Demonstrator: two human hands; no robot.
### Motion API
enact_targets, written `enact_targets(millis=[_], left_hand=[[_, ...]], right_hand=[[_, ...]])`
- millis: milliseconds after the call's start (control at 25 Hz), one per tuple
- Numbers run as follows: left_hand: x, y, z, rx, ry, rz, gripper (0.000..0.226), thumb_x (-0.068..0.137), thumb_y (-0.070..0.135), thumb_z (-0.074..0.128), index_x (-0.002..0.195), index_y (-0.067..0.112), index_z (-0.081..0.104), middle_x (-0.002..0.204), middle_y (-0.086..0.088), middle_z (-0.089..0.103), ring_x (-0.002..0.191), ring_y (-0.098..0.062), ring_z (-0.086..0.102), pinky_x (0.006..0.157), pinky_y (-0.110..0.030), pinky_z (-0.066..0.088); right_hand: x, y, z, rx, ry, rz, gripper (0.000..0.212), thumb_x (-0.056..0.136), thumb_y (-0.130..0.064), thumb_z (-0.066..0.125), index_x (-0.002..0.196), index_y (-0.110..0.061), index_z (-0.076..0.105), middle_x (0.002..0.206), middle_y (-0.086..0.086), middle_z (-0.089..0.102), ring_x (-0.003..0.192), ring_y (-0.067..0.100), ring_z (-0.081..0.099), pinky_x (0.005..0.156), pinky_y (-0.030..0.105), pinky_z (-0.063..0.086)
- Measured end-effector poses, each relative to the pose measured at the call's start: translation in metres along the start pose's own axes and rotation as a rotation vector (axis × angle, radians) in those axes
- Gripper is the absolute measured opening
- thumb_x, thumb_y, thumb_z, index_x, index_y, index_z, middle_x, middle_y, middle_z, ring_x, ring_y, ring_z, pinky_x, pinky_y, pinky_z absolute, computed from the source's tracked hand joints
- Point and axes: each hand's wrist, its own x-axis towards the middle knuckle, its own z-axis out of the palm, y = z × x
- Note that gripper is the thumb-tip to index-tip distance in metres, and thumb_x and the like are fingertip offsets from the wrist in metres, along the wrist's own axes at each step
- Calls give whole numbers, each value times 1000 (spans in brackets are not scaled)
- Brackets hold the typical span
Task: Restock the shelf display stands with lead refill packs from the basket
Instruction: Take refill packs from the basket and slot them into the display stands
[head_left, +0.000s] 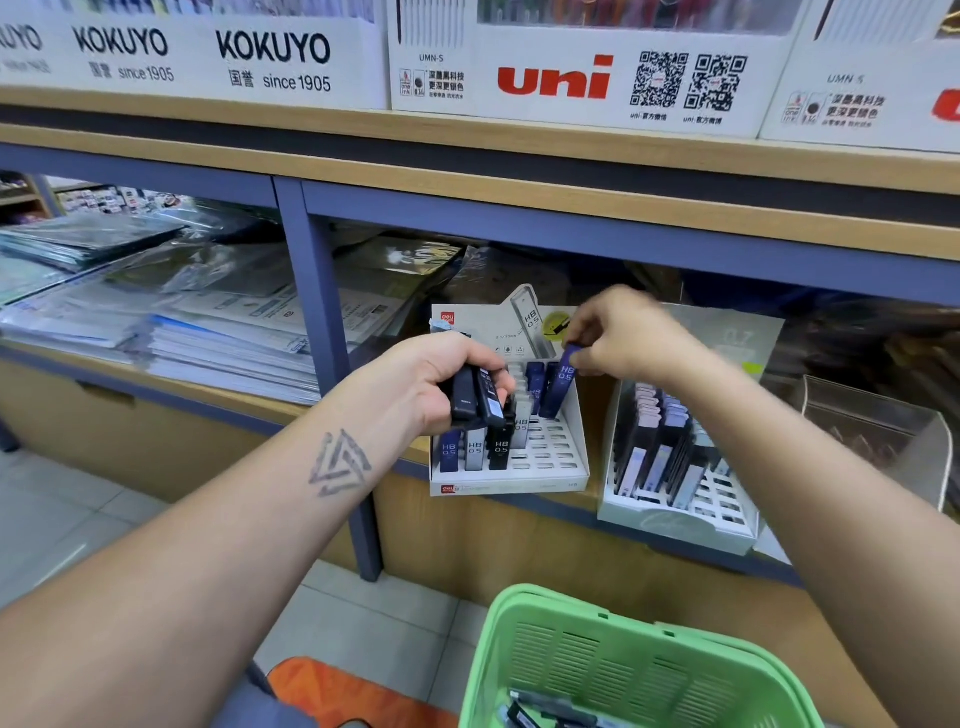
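My left hand (441, 382) grips a few black lead refill packs (478, 395) over the white display stand (519, 486), which holds upright HB 0.5 packs in its left slots. My right hand (623, 332) pinches a blue pack (561, 379) in a back slot. A second stand (675, 525) beside it holds mixed packs. The green basket (623, 654) below holds more.

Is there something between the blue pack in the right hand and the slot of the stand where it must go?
Nothing visible blocks it. The right hand pinches the blue pack, whose lower end is already down among the back rows of the white stand. The left hand with its dark packs is beside it, not in its path.
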Motion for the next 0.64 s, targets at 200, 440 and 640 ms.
enact_targets(millis=[200, 440, 640], left_hand=[[5, 1, 6, -16, -8, 19, 5, 94, -6, 56, 97, -3, 58, 64, -16, 63, 52, -21, 62, 48, -26, 56], [12, -2, 13, -12, -7, -3, 4, 93, -6, 56, 93, -4, 59, 63, -15, 63, 53, -20, 62, 49, -25, 56], [15, -2, 15, -10, 3, -6, 4, 93, -6, 56, 93, -4, 59, 62, -14, 64, 55, -20, 62, 51, -26, 56]], right_hand=[[20, 18, 50, -133, 155, -24, 15, 89, -11, 70, 104, -15, 72, 103, 13, 69, 94, 35, 66, 85, 41, 57], [23, 24, 66, -88, 165, -40, 12, 87, -8, 70, 94, -15, 64, 98, 13, 66, 90, 34, 63, 77, 38, 53], [26, 24, 68, -61, 112, -7, 17, 87, -4, 69, 94, -18, 75, 104, 12, 69, 98, 32, 66, 80, 30, 50]])
